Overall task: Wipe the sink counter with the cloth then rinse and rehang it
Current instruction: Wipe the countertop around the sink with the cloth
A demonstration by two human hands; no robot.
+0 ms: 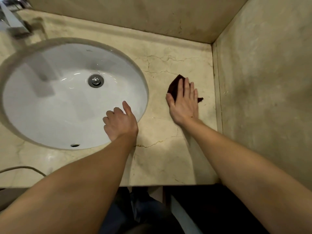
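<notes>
A dark brown cloth [174, 86] lies flat on the beige marble counter [162, 159], to the right of the sink. My right hand [184, 102] presses down on it with straight fingers, covering most of it; a corner of the cloth sticks out on the right. My left hand [119, 123] hovers over the right rim of the white oval sink [50, 105], fingers loosely curled, thumb out, holding nothing.
A chrome faucet [12, 21] stands at the back left. The sink's drain plug [95, 81] sits in the basin. Marble walls close the counter at the back and on the right [263, 81]. A thin cable [25, 168] crosses the counter's front left.
</notes>
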